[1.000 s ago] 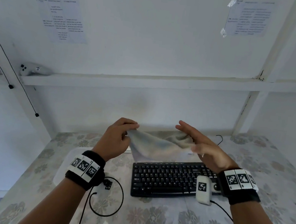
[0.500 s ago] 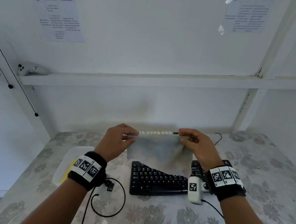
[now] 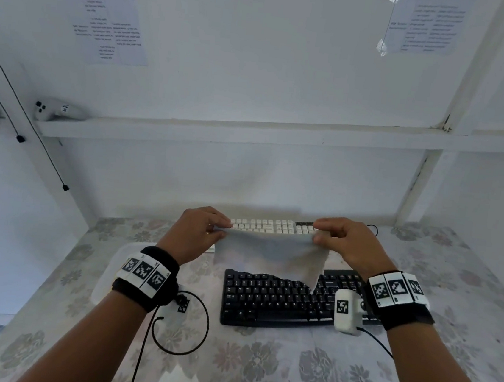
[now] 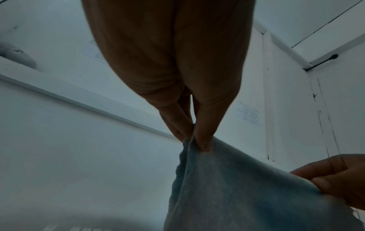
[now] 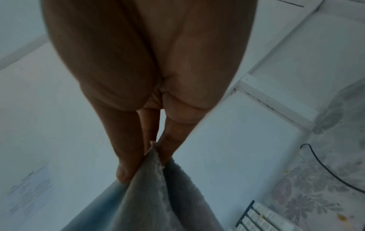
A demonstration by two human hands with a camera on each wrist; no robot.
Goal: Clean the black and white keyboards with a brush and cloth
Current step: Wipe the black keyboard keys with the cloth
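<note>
A pale grey cloth (image 3: 271,256) hangs stretched between both hands above the table. My left hand (image 3: 220,228) pinches its upper left corner and my right hand (image 3: 317,233) pinches its upper right corner. The left wrist view shows the pinch (image 4: 194,140) on the cloth (image 4: 237,195); in the right wrist view the thumb and fingers (image 5: 154,156) clamp the cloth (image 5: 150,200). The black keyboard (image 3: 276,302) lies below the cloth, its back edge hidden by it. A white keyboard (image 3: 272,225) lies farther back by the wall, also seen in the right wrist view (image 5: 262,218). No brush shows.
A floral tablecloth (image 3: 257,368) covers the table. A looped black cable (image 3: 181,323) lies left of the black keyboard. A white plastic container (image 3: 104,284) sits under my left wrist. A white controller (image 3: 60,110) rests on the wall ledge. A cable (image 3: 372,228) runs behind my right hand.
The crumpled cloth has been pulled out flat between both hands. The hands have lowered slightly and spread apart, uncovering the white keyboard behind them.
</note>
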